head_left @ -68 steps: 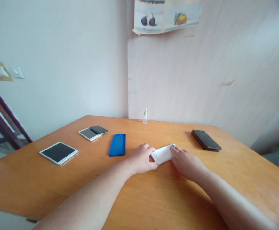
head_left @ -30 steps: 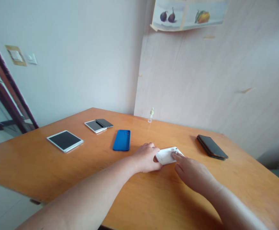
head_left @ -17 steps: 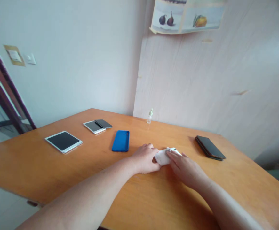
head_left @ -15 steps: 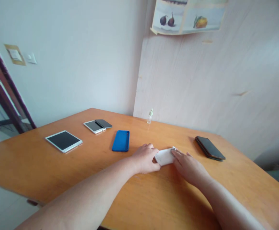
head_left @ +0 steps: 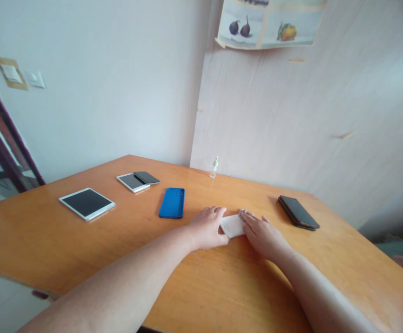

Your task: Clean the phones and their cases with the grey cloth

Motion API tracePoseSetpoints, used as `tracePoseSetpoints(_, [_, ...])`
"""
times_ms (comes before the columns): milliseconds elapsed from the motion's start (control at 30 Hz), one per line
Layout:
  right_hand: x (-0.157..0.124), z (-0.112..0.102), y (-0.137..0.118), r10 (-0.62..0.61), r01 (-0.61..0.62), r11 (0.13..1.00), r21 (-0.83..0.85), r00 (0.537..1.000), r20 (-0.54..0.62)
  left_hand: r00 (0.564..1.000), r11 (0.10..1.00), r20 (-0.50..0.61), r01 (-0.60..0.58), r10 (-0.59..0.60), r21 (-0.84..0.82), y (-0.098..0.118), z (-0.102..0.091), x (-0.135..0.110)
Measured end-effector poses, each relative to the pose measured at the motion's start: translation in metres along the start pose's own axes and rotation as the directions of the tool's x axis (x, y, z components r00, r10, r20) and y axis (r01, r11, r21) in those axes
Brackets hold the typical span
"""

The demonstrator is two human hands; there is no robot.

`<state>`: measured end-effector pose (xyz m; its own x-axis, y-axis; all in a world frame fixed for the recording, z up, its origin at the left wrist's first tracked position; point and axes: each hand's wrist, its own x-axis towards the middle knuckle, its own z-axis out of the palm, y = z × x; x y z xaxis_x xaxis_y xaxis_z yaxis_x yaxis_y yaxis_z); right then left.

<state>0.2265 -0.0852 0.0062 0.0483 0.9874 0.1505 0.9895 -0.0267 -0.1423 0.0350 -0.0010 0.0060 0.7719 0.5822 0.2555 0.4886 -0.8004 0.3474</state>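
Observation:
A flat white phone-shaped slab [head_left: 231,226] lies on the wooden table in front of me. My left hand [head_left: 209,226] grips its left end, thumb on the near edge and fingers on the far edge. Over the right end, my right hand [head_left: 262,233] presses down with its fingers together. A bit of crumpled whitish cloth or tissue [head_left: 243,212] pokes out past those fingertips; the rest is hidden under the hand. Left of my hands is a blue phone case [head_left: 171,203], its hollow side up.
On the table [head_left: 201,291], a white tablet [head_left: 88,203] lies far left. Behind it, a smaller white device [head_left: 132,182] has a dark phone [head_left: 146,177] leaning on it. A clear pump bottle [head_left: 213,169] stands at the back, and stacked dark phones [head_left: 298,212] lie right.
My right hand and the whitish cloth have slid slightly left along the slab. My left hand keeps its grip. The whole view has shifted a little.

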Motion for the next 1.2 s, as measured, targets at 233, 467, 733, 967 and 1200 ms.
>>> tracePoseSetpoints(233, [0.003,-0.003,-0.027,-0.246,0.245,0.967,0.076,0.969,0.014,0.999,0.999,-0.014,0.033,-0.034,-0.038,0.001,0.000,0.000])
tracePoseSetpoints(467, [0.006,0.002,0.015,0.127,-0.126,0.992,-0.027,0.992,0.028,1.000,1.000,-0.005,0.007,-0.007,0.009,0.000,-0.003,0.001])
tracePoseSetpoints(733, [0.004,-0.004,0.010,0.065,-0.067,0.997,0.040,0.997,0.032,0.999,0.999,0.024,-0.034,0.034,0.012,0.000,-0.007,0.000])
tracePoseSetpoints(967, [-0.010,-0.023,0.012,0.184,-0.179,0.982,-0.061,0.979,0.092,0.999,0.999,0.035,-0.034,0.035,-0.014,-0.001,-0.008,0.000])
tracePoseSetpoints(1200, [-0.015,-0.032,0.017,0.193,-0.192,0.981,-0.034,0.980,0.038,0.999,0.999,0.037,-0.035,0.036,-0.029,0.001,-0.010,-0.001])
